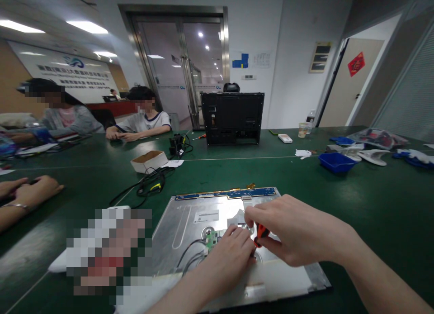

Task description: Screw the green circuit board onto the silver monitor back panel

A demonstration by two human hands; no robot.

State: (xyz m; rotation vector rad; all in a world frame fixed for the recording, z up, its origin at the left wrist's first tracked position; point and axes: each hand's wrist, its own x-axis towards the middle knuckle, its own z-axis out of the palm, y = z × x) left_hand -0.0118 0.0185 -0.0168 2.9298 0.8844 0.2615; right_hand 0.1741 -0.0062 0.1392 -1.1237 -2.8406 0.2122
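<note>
A silver LCD panel (183, 219) lies back side up on the table before me, with a blue circuit strip (217, 195) along its far edge. My right hand (291, 228) grips a screwdriver (261, 231) with a red and black handle, over the middle of the panel. Beside it, my left hand (230, 255) rests on the panel with fingers curled together, partly covering a small green circuit board (212, 240). What is under those fingers is hidden, as is the screwdriver's tip. Dark cables (190, 255) run from the board toward the near left.
A black monitor housing (233, 119) stands at the back of the green table (210, 171). Left lie an open cardboard box (149, 162) and coiled cables (149, 185). A blue tray (335, 162) sits right. Another person's hands (34, 192) rest at far left; two more people sit beyond.
</note>
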